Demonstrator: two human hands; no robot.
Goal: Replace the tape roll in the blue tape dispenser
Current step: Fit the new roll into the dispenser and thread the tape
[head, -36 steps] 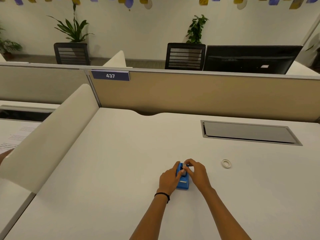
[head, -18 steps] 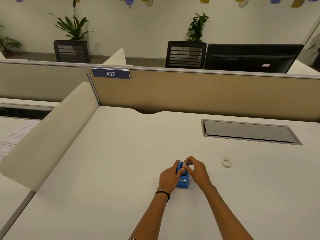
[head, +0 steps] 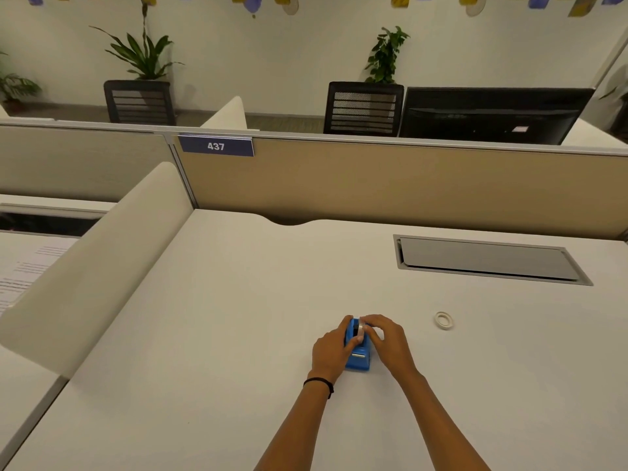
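A: Progress first: where do we stand with the small blue plastic tape dispenser?

B: We judge we are near the end. A clear tape roll sits in the dispenser's cradle between our two hands, and a thin whitish ring, which we take for the spent core, lies on the white table well to the right of our right hand. So the old roll looks to be out and the new one in, or nearly in.

A: What is left?

B: As far as we can tell, pressing the roll fully home and drawing its free end forward to the cutter at the near end. Whether the hub is already seated we cannot tell; our fingers cover it.

A: And the hands?

B: Our left hand, the one with the black wristband, is curled around the dispenser's left side, thumb across the top, steadying it on the table. Our right hand is narrowed over the roll from the right, fingertips touching its upper edge. Whether it pinches a tape end or only pushes down, we cannot say.

A: So the dispenser is where?

B: Standing on the table, directly between the hands, touched by both, cutter end toward us and clear of the fingers.
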